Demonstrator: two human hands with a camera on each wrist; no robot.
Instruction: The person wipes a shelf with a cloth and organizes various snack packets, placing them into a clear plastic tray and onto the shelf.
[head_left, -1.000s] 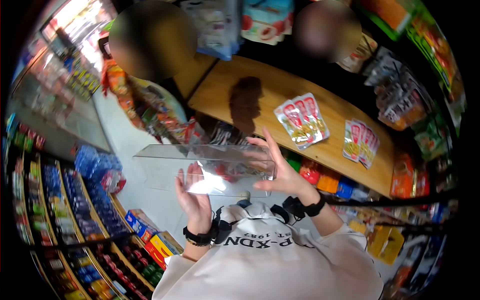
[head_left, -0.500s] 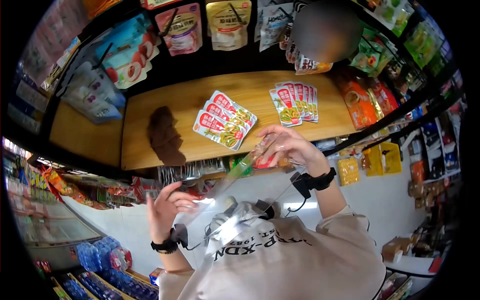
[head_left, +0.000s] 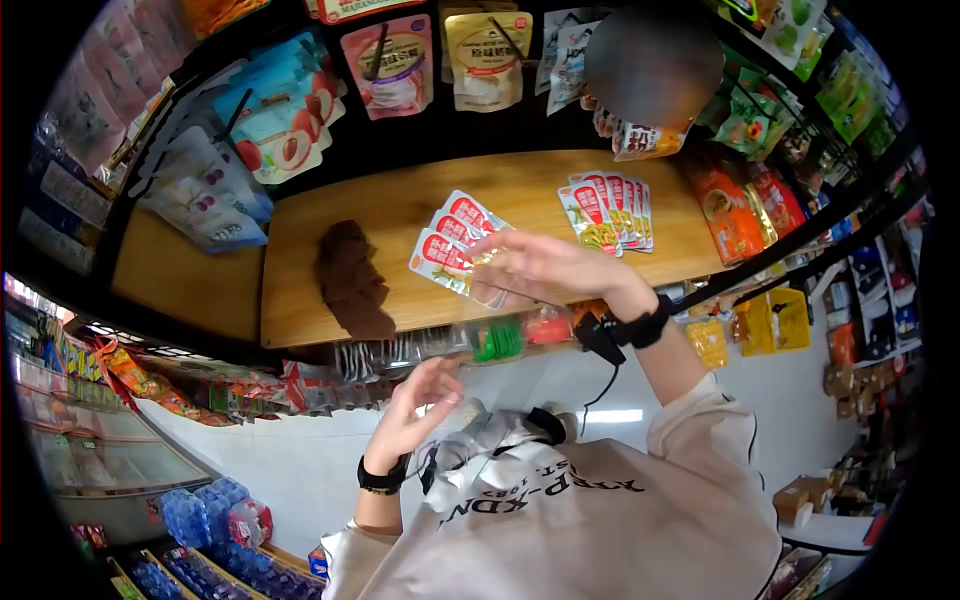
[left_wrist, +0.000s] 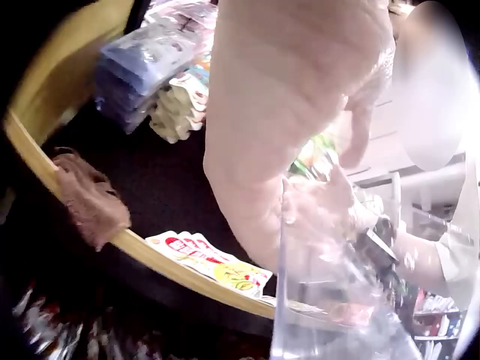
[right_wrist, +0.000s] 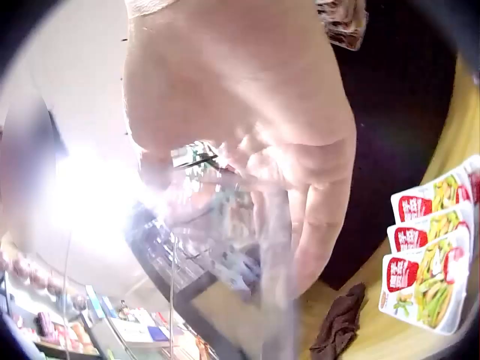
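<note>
A clear plastic container, hard to make out in the head view, shows in the left wrist view (left_wrist: 322,322) and the right wrist view (right_wrist: 274,262). The right hand (head_left: 565,270) has fingers bent round one end, over the front of the wooden shelf (head_left: 300,310). Lower and to the left, the left hand (head_left: 415,410) has curled fingers at the other end; its exact contact is partly hidden. Behind the right hand, three fanned red-and-white packets (head_left: 440,250) lie on the shelf. Several similar packets (head_left: 590,215) lie farther right, and a brown cloth (head_left: 350,280) lies left.
Hanging snack pouches (head_left: 390,70) line the rack above the shelf. Orange and red bags (head_left: 725,215) stand at its right end. Green packs (head_left: 497,342) sit below the front edge. Blue bottle packs (head_left: 200,515) stand on the floor at lower left.
The right hand has moved left relative to the shelf, now overlapping the three packets. The left hand has shifted right and its fingers are more curled. The container has turned from its broad side view.
</note>
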